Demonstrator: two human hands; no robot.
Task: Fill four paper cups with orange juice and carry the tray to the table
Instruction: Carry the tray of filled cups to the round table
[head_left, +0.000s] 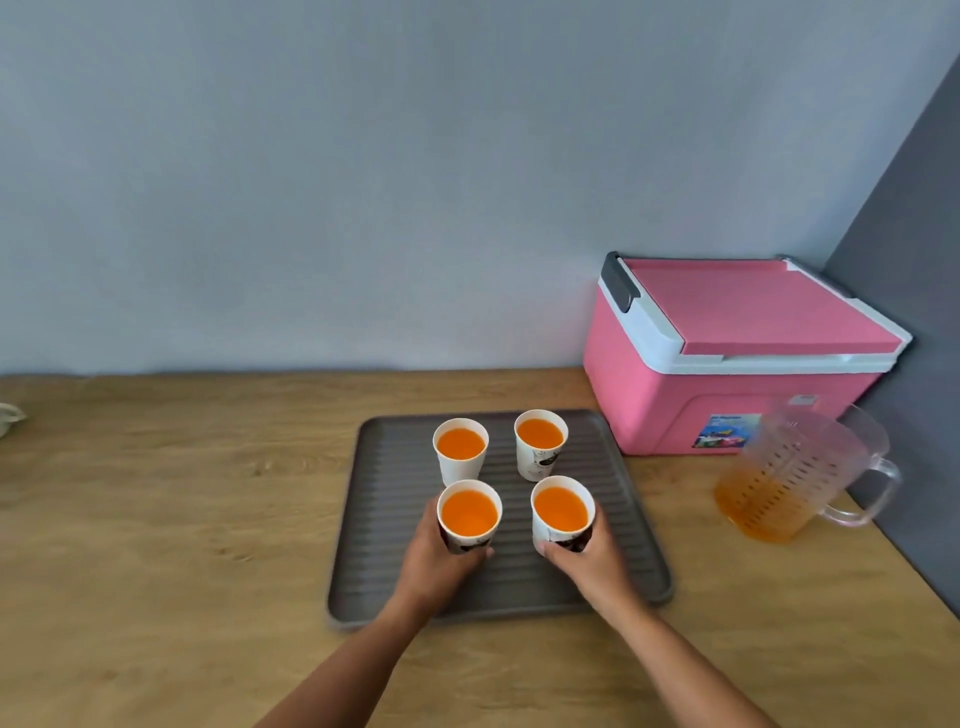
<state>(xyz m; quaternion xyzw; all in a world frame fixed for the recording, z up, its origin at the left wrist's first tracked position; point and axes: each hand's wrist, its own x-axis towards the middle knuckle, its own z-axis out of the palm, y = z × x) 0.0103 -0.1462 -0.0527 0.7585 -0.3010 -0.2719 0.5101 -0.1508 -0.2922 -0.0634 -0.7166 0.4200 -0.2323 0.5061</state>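
four paper cups stand on the grey ridged tray (363, 545), which lies on the wooden desk (156, 519) toward its right half, near the front edge. all four hold orange juice close to the brim. the back left cup (460, 449) and back right cup (540, 441) stand free near the tray's far edge. the left hand (441, 558) is curled around the front left cup (469, 514), fingers wrapped on its lower wall, and the right hand (589, 558) is closed the same way around the front right cup (562, 512). whether these two cups rest on the tray or are lifted just clear of it cannot be told.

the clear pitcher (789, 478), with a little juice left in its bottom, sits at the desk's right edge, in front of the closed pink cooler (727, 353) in the back right corner.

filling looks finished; the step in hand seems to be arranging the front cups. next, both hands would need to let go, take the tray by its left and right edges, and lift it level and slowly, since such full cups would slop at any tilt.
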